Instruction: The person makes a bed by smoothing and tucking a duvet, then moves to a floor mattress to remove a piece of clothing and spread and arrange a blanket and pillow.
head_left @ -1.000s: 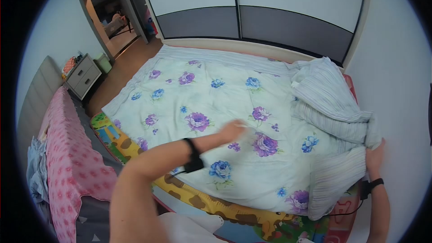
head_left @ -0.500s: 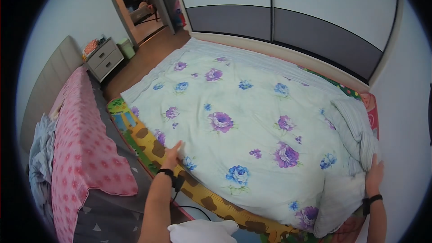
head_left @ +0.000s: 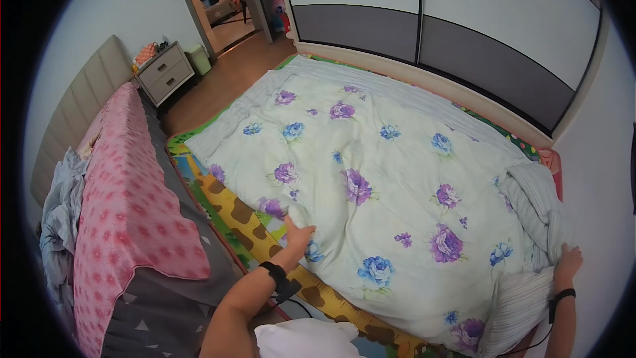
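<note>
A white quilt (head_left: pixel 411 172) with purple and blue flowers spreads over a floor bed. My left hand (head_left: pixel 298 238) is closed on its near-left edge, with the cloth bunched and wrinkled around the fingers. At the right end, beside the wall, my right hand (head_left: pixel 568 263) has its fingers a little apart, right by a folded grey-striped cloth (head_left: pixel 533 192). Just below that hand lies a striped pillow (head_left: pixel 520 308), partly under the quilt's corner. Each wrist carries a dark band.
A patterned play mat (head_left: pixel 235 209) shows along the bed's near edge. To the left stands a higher bed with a pink cover (head_left: pixel 146 212). A nightstand (head_left: pixel 165 73), a green bin (head_left: pixel 199 59) and a sliding wardrobe (head_left: pixel 358 30) line the far side.
My left hand has moved inward over the bed, and the quilt's near-left edge has shifted and wrinkled with it. My right hand has slid slightly off the striped cloth towards the wall.
</note>
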Motion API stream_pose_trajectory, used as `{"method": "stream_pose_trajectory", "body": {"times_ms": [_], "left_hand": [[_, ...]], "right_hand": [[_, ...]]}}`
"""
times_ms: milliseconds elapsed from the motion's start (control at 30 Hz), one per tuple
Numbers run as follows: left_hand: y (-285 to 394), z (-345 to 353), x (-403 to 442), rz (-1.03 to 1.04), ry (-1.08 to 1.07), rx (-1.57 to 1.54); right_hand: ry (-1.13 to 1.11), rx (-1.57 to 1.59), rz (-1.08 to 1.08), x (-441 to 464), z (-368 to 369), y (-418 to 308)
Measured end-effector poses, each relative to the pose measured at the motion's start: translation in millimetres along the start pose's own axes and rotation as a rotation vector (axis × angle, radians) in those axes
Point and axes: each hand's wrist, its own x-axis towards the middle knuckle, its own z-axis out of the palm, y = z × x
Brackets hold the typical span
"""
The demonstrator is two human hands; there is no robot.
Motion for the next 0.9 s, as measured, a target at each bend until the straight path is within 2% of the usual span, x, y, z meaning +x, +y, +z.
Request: {"method": "stream_pose_trajectory", "body": {"times_ms": [100, 133, 233, 333, 433, 533, 600, 667, 733, 800, 833, 900], "left_hand": [[-14.0, -19.3, 9.0, -0.050, 0.093, 0.113], [-16.4, -20.6, 9.0, -0.008, 0.079, 0.112], [-14.2, -20.3, 20.1, -0.073, 0.045, 0.158], [-5.2, -30.5, 35.8, 0.008, 0.045, 0.007], [16.9, -65.2, 56.7, -0.467, -0.285, -0.771], [28.0, -74.4, 68.3, -0.434, -0.391, -0.924], [-3.7, -77.3, 130.1, -0.436, -0.139, -0.601], [57.4, -43.5, 86.7, -0.171, 0.292, -0.146], [69.0, -50.1, 98.9, 0.361, 0.154, -0.089], [28.5, -98.8, 131.0, 0.454, 0.222, -0.013], [4.6, -117.5, 153.8, 0.515, 0.253, 0.012], [-47.7, -136.9, 176.0, 0.355, 0.231, 0.104]], "right_hand": [[0.067, -0.006, -0.019, -3.5, 2.2, 1.0], [0.090, 0.004, -0.024, -5.4, -0.5, -1.5], [0.002, -0.045, 0.011, -8.4, -17.4, -15.2], [0.064, -0.029, 0.009, -3.4, 3.0, -23.7], [0.445, -0.135, -0.208, -7.8, -19.5, -41.4], [0.276, 0.078, -0.346, -14.8, -49.6, -74.2], [-0.245, 0.287, -0.329, -25.2, -108.5, -114.1], [-0.553, 0.499, -0.459, -44.8, -149.0, -144.8], [-0.689, 0.633, -0.781, -64.5, -126.4, -168.1], [-0.702, 0.588, -0.969, -90.2, -120.7, -184.1], [-0.718, 0.488, -0.997, -96.3, -135.2, -184.7], [-0.759, 0.308, -1.038, -110.2, -156.8, -184.5]]}}
